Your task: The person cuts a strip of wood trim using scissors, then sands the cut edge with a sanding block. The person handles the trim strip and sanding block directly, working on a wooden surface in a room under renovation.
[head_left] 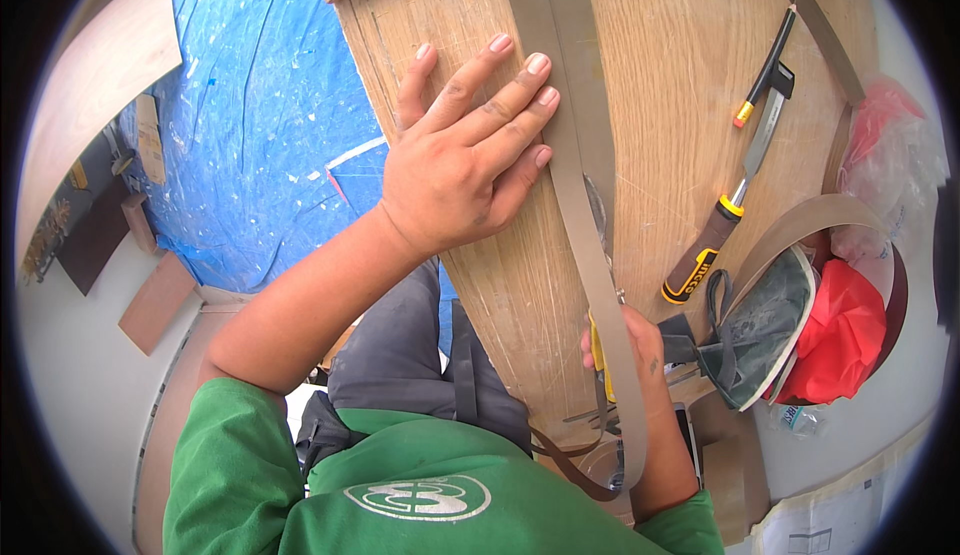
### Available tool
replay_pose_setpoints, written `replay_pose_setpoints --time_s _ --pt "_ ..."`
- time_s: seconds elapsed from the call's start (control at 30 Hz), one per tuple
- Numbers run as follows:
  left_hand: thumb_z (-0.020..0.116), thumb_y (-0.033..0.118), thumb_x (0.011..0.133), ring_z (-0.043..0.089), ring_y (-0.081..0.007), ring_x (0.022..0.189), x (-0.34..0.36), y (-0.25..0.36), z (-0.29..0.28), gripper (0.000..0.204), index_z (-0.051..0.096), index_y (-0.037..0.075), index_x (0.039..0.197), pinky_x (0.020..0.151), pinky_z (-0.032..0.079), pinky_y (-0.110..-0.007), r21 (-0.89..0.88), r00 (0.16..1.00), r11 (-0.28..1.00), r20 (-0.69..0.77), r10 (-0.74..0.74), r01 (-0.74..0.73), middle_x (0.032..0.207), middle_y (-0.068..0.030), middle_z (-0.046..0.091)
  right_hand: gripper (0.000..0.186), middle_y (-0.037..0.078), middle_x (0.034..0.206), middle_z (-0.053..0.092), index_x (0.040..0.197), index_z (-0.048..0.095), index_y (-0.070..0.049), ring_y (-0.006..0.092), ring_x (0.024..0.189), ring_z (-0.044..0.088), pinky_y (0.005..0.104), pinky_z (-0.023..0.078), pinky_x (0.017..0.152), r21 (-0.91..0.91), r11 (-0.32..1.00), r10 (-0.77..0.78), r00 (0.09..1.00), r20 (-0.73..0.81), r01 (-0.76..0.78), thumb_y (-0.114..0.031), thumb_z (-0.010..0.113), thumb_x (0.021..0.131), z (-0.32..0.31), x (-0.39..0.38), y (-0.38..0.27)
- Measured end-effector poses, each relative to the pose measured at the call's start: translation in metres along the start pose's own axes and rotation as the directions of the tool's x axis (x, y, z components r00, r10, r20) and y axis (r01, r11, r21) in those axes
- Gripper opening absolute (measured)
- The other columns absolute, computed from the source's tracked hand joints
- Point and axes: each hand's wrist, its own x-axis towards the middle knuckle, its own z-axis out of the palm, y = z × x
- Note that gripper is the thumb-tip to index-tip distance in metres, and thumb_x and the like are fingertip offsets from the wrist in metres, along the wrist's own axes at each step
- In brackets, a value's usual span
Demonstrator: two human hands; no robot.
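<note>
My left hand (470, 145) lies flat with fingers apart on a light wood board (675, 75), fingertips beside a long grey-brown strip (565, 145) that runs down the board and curls near its lower end. My right hand (630, 335) is curled round a yellow tool (598, 340), partly hidden behind the strip. To the right on the board lie a chisel (700, 255) with a brown and yellow handle and a black pencil (760, 75).
A blue tarp (260, 155) spreads at the left, with plywood pieces (100, 75) along its edge. At the right are a grey pouch (750, 345), red fabric (840, 325), coiled strips (830, 210) and a clear-and-pink plastic bag (885, 155).
</note>
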Motion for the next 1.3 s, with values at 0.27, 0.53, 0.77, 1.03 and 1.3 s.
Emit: replay_pose_setpoints --time_s 0.27,0.53,0.77,1.03,1.3 --pt "0.075 0.029 0.093 0.051 -0.0255 0.149 0.000 0.000 -0.001 0.039 0.077 0.015 0.129 0.129 0.016 -0.057 0.004 1.000 1.000 0.004 -0.004 0.004 0.147 0.0016 0.068 0.045 0.010 0.085 0.070 0.114 0.068 0.002 0.0154 0.068 0.067 0.0276 0.051 0.062 -0.014 1.000 0.012 1.000 -0.004 -0.012 -0.041 0.059 0.108 -0.001 0.000 0.002" --pt "0.077 0.034 0.092 0.050 -0.0253 0.150 0.001 0.003 -0.005 0.041 0.077 0.015 0.129 0.130 0.015 -0.057 -0.037 0.999 0.999 0.024 -0.031 0.032 0.148 0.0016 0.067 0.034 0.002 0.085 0.061 0.112 0.064 0.003 0.0080 0.081 0.054 0.0270 0.046 0.070 0.195 0.976 0.084 0.995 0.061 -0.095 -0.029 0.052 0.114 0.012 -0.007 -0.019" --pt "0.078 0.036 0.092 0.050 -0.0253 0.150 0.000 0.001 0.000 0.043 0.077 0.015 0.129 0.130 0.015 -0.057 0.004 1.000 1.000 0.005 -0.009 0.009 0.147 0.0016 0.068 0.031 0.002 0.088 0.060 0.114 0.064 0.003 0.0085 0.083 0.052 0.0273 0.046 0.072 0.088 0.996 0.013 1.000 0.003 -0.014 -0.026 0.052 0.112 0.013 -0.006 -0.018" --pt "0.079 0.034 0.091 0.050 -0.0255 0.150 0.000 0.001 -0.001 0.043 0.076 0.015 0.129 0.130 0.015 -0.057 0.000 1.000 1.000 0.002 -0.010 0.010 0.147 0.0011 0.068 0.034 0.001 0.087 0.058 0.114 0.066 0.002 0.0084 0.080 0.051 0.0277 0.044 0.070 0.095 0.995 0.004 0.999 0.032 -0.007 -0.030 0.053 0.113 0.009 -0.006 -0.019" --pt "0.078 0.033 0.091 0.050 -0.0258 0.150 0.000 0.001 0.000 0.042 0.076 0.015 0.129 0.130 0.015 -0.057 -0.002 1.000 1.000 -0.002 -0.005 0.005 0.147 0.0008 0.068 0.034 -0.001 0.084 0.058 0.111 0.067 0.002 0.0075 0.078 0.051 0.0271 0.043 0.067 0.115 0.993 0.012 1.000 0.015 -0.013 -0.030 0.054 0.113 0.009 -0.008 -0.020"
